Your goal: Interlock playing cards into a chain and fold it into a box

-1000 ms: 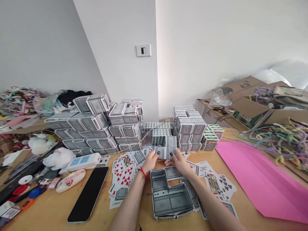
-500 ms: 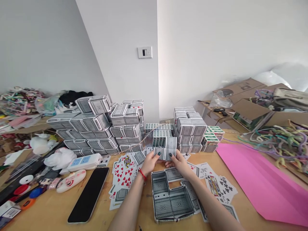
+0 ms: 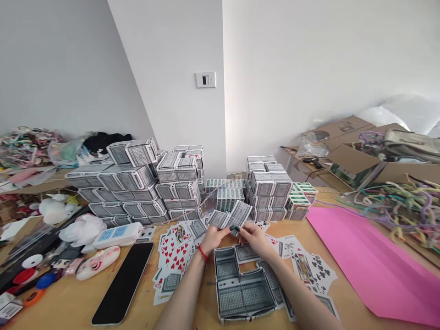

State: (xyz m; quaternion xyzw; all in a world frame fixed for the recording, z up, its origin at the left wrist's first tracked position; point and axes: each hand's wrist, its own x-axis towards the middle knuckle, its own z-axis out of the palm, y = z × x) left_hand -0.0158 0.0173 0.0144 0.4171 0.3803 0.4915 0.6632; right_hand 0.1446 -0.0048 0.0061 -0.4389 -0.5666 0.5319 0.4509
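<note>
Both hands meet over the wooden table (image 3: pixel 85 293), pinching a small piece folded from playing cards (image 3: pixel 229 216) with grey patterned backs, tilted like a V. My left hand (image 3: pixel 212 237), with a red cord at the wrist, grips its left side. My right hand (image 3: pixel 253 236) grips its right side. Just below the hands lies a flat tray-like assembly of folded cards (image 3: pixel 240 286) with several square cells. Loose face-up playing cards (image 3: pixel 173 250) are scattered to its left and more loose cards (image 3: pixel 307 266) to its right.
Stacks of folded card blocks (image 3: pixel 137 183) stand behind on the left, and another card-block stack (image 3: pixel 270 188) on the right. A black phone (image 3: pixel 122 284) and a white power strip (image 3: pixel 118 231) lie at left. Pink paper (image 3: pixel 360 266) covers the right side. Cardboard boxes (image 3: pixel 357 156) and pipe cleaners (image 3: pixel 405 201) sit beyond.
The folded card piece has tilted and spread into a V between my hands. Both hands have shifted slightly lower toward the tray assembly.
</note>
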